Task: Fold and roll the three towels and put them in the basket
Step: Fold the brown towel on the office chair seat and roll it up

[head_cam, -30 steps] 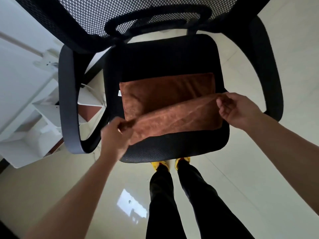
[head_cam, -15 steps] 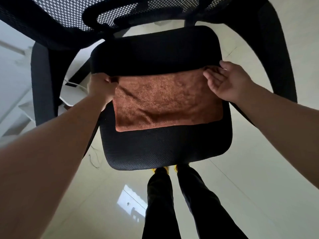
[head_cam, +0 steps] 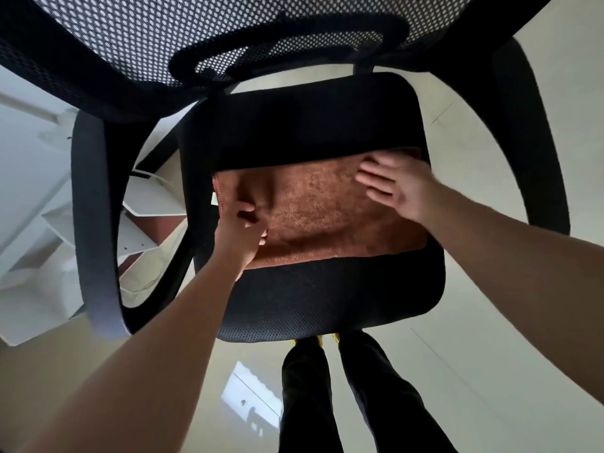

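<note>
1. Pale glossy floor (head_cam: 496,338) surrounds a black office chair; a white shelf unit (head_cam: 42,204) stands at the left.
2. The chair seat (head_cam: 310,299) serves as the work surface. Its mesh backrest (head_cam: 130,44) fills the top of the view, and the left armrest (head_cam: 94,223) and right armrest (head_cam: 539,142) curve down either side.
3. The brown towel (head_cam: 320,210) lies folded flat across the middle of the seat, long edges running left to right. A raised wrinkle shows near its left end.
4. The left hand (head_cam: 243,233) reaches in with the forearm extended from the lower left. Its fingers (head_cam: 246,212) are curled against the cloth at the towel's left edge; whether they pinch the fabric cannot be told.
5. The right hand (head_cam: 402,191) comes in from the right with the forearm angled across the seat edge. Its fingers (head_cam: 372,176) are straight and spread, lying palm-down on the towel's far right corner, holding nothing. The hand is motion-blurred.
6. The person's legs (head_cam: 327,403) in black trousers stand just behind the seat's near edge, with yellow shoes (head_cam: 322,340) partly hidden under it.
</note>
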